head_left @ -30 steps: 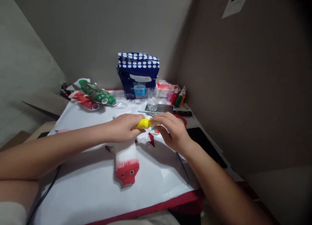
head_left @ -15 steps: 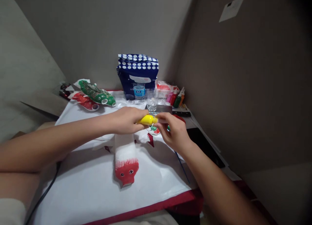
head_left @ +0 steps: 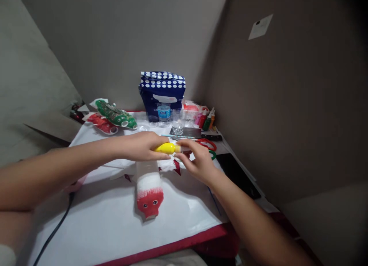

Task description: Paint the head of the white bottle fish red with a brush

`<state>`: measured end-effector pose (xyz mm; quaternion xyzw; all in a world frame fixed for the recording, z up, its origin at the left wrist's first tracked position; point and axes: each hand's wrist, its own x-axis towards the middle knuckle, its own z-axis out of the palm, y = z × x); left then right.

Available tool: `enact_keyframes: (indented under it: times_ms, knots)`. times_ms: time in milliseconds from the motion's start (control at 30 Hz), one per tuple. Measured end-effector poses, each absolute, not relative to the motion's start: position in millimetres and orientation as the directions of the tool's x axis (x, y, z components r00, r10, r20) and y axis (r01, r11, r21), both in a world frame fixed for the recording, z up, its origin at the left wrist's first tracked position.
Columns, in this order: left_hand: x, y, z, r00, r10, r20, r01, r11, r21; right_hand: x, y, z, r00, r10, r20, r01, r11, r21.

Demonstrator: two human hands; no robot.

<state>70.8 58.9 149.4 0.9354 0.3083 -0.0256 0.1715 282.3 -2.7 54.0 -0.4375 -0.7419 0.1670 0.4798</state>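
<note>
My left hand (head_left: pixel 143 146) is closed around a yellow paint bottle (head_left: pixel 166 148) held sideways above the table. The fingers of my right hand (head_left: pixel 197 158) pinch the bottle's whitish cap (head_left: pixel 184 148) at its right end. Below my left hand lies a long white fish-shaped piece (head_left: pixel 150 193), its near end painted red with two eyes; the far end is hidden under my hand. Dark red scraps (head_left: pixel 176 167) lie on the cloth close by.
Red-handled scissors (head_left: pixel 208 144), a knife (head_left: pixel 212 137) and a black tablet-like slab (head_left: pixel 238 174) lie to the right. Behind stand a blue bag (head_left: pixel 162 95), clear cups (head_left: pixel 177 127) and paint bottles (head_left: pixel 207 122). A green painted fish (head_left: pixel 113 114) and a red one (head_left: pixel 102 123) lie back left.
Both hands and the yellow bottle have shifted slightly left and down in view. My right fingers have slid the cap end a little apart from the bottle's neck.
</note>
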Motion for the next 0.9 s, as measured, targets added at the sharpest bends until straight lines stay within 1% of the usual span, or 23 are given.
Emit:
enact_keyframes:
  times_ms: [67,167,300,433,533,567,633,733,767,867,900]
  knots:
    - [68,56,151,0.808,0.566,-0.16,0.588,-0.768,0.253,279,-3,55,-0.175,0.828,0.533,0.466,0.547,-0.696]
    - [65,53,148,0.805,0.568,-0.173,0.588,-0.803,0.101,274,-3,55,-0.193,0.871,0.453,0.424,0.49,-0.762]
    - [68,50,145,0.804,0.577,-0.141,0.576,-0.816,-0.056,265,0,49,-0.195,0.917,0.347,0.321,0.394,-0.861]
    - [77,48,151,0.795,0.605,-0.045,0.589,-0.787,-0.183,268,6,55,-0.125,0.94,0.319,0.256,0.341,-0.905]
    - [76,54,160,0.779,0.622,0.071,0.62,-0.751,-0.226,290,14,78,-0.002,0.94,0.341,0.3,0.326,-0.897]
    - [72,57,163,0.771,0.627,0.109,0.633,-0.738,-0.232,302,18,88,0.047,0.936,0.35,0.34,0.314,-0.886]
    - [60,66,167,0.733,0.64,0.232,0.681,-0.687,-0.255,330,28,108,0.165,0.915,0.369,0.46,0.259,-0.849]
    - [33,78,168,0.668,0.656,0.35,0.741,-0.629,-0.236,371,48,128,0.337,0.855,0.395,0.67,0.077,-0.739]
    - [22,81,167,0.658,0.655,0.371,0.75,-0.611,-0.252,381,56,131,0.371,0.839,0.398,0.725,0.005,-0.689]
    - [-8,84,160,0.662,0.597,0.454,0.75,-0.532,-0.393,398,82,127,0.413,0.845,0.339,0.828,-0.194,-0.526]
    - [-18,84,157,0.659,0.593,0.463,0.753,-0.517,-0.407,400,90,123,0.416,0.855,0.311,0.849,-0.242,-0.469]
